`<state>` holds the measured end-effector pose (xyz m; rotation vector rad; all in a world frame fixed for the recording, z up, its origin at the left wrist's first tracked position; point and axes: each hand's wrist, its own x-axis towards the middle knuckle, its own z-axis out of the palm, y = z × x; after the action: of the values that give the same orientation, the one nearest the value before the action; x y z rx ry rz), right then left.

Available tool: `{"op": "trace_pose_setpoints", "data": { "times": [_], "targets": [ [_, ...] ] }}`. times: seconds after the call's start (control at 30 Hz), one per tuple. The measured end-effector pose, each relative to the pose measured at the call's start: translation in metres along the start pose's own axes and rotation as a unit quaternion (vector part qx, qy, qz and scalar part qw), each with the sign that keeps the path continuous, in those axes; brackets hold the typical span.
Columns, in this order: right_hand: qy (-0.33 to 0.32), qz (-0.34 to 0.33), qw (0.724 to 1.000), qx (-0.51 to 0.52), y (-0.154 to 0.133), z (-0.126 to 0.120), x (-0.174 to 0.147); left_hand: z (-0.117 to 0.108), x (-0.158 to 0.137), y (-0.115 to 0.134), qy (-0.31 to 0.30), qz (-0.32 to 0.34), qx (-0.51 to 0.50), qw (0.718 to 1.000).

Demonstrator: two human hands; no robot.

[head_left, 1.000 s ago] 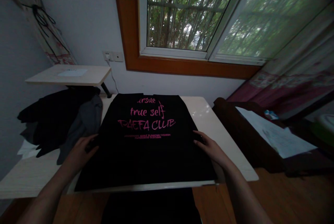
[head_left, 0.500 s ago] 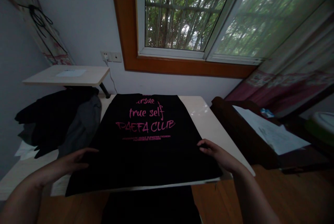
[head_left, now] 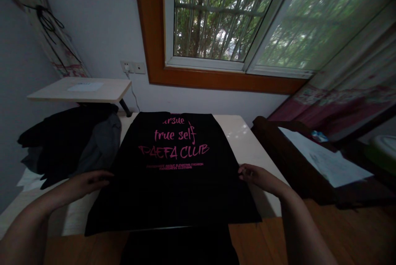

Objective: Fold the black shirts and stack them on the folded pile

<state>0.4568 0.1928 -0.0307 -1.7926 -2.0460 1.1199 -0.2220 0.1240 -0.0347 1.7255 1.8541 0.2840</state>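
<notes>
Fingers [head_left: 102, 174] of bare left hand [head_left: 74, 184] lay slightly parted at left edge of pink-lettered black fabric garment [head_left: 173, 199]; those of bare right hand [head_left: 260, 176] curled close together at opposite edge. Whether either gripped cloth, could not tell. Garment lay flat on pale wooden bench [head_left: 236, 133], hem near front. Step looked like squaring sides; next move seemed to call for even hold. Leftward: heaped black and grey cloth [head_left: 71, 137], partly beneath pale raised shelf [head_left: 113, 86].

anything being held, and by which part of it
The left hand and right hand are at opposite side edges of the black printed garment; whether either grips it cannot be told.
</notes>
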Motion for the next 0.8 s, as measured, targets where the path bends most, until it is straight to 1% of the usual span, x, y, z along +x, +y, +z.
{"op": "trace_pose_setpoints", "data": {
  "times": [0.03,0.07,0.17,0.27,0.33,0.43,0.57,0.67,0.8],
  "targets": [
    [0.031,-0.012,0.999,-0.019,-0.001,-0.001,0.006,-0.002,0.008,0.005,-0.008,0.019,0.002,1.000],
    [0.065,-0.026,0.997,-0.038,-0.004,-0.001,0.014,-0.003,0.016,0.012,0.001,0.037,0.007,0.999],
    [0.164,-0.052,0.980,-0.105,-0.015,0.004,0.042,0.003,0.044,0.035,0.096,0.094,0.062,0.989],
    [0.229,-0.074,0.955,-0.174,-0.028,0.014,0.074,0.020,0.077,0.053,0.136,0.165,0.104,0.971],
    [0.257,-0.090,0.938,-0.216,-0.037,0.021,0.095,0.034,0.099,0.059,0.163,0.186,0.132,0.960],
    [0.280,-0.093,0.922,-0.251,-0.047,0.030,0.123,0.050,0.132,0.065,0.203,0.168,0.177,0.948],
    [0.298,-0.100,0.906,-0.282,-0.056,0.040,0.151,0.058,0.164,0.073,0.258,0.122,0.201,0.937],
    [0.312,-0.095,0.899,-0.292,-0.058,0.043,0.164,0.059,0.179,0.076,0.283,0.100,0.204,0.932],
    [0.325,-0.074,0.897,-0.291,-0.056,0.043,0.177,0.059,0.190,0.076,0.294,0.099,0.212,0.927]
  ]
}}
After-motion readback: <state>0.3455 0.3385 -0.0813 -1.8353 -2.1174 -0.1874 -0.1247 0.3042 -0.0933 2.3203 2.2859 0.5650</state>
